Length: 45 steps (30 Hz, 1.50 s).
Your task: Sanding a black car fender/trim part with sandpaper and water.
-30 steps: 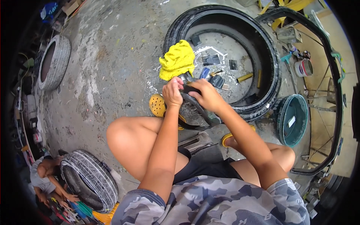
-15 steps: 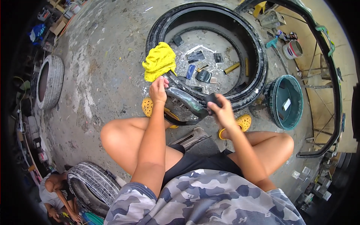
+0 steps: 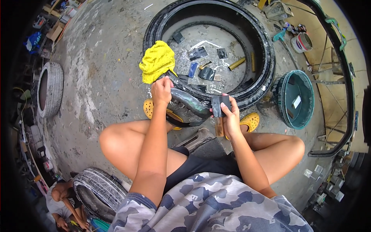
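My left hand (image 3: 161, 91) is closed on the upper left end of a glossy dark curved panel (image 3: 187, 101), which lies against the near rim of a big black tyre (image 3: 154, 33). In my right hand (image 3: 232, 118) is a black sheet of sandpaper (image 3: 221, 103), thumb pressed on its face. A brownish translucent strip (image 3: 219, 127) hangs below the sheet in the same grip. The sheet is beside the panel's right end; I cannot tell if they touch. A crumpled yellow cloth (image 3: 157, 62) drapes over the tyre's left rim, just above my left hand.
Inside the tyre lie several dark sandpaper pieces (image 3: 198, 53), a blue block (image 3: 193, 70) and tan tubes (image 3: 237, 63). A teal bucket (image 3: 311, 92) with water stands right. A black frame (image 3: 349, 89) leans beyond it. More tyres (image 3: 57, 91) and another person (image 3: 63, 205) are at left.
My right hand has turned, so the sandpaper now faces up and the brownish strip shows. My left hand keeps its hold on the panel. The view has shifted slightly.
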Each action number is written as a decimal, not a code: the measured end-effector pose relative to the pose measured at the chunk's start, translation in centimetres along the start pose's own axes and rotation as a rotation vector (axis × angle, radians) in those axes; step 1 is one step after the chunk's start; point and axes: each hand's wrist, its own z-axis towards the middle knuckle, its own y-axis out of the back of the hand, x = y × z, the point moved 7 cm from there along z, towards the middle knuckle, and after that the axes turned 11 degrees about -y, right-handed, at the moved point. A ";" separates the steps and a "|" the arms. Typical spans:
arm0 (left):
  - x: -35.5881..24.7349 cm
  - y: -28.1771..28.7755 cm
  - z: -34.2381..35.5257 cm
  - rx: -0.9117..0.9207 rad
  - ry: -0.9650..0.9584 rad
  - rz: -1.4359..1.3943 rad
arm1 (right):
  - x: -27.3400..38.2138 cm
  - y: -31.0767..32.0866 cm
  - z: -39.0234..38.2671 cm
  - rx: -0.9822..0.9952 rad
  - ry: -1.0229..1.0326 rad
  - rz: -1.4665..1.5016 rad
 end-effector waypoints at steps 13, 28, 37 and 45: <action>-0.4 0.4 -0.1 -0.010 0.031 0.059 | 2.2 -7.5 -1.2 -0.293 0.529 -0.981; -0.5 0.5 -0.5 -0.102 -0.018 0.152 | 2.2 -9.9 0.8 -0.028 0.785 -1.206; -0.6 -0.2 -0.2 -0.061 -0.011 0.121 | 2.6 -10.7 1.0 -0.003 0.871 -1.321; -1.6 -0.3 0.2 -0.031 -0.039 0.174 | 1.3 -8.0 -1.4 -0.010 0.870 -1.335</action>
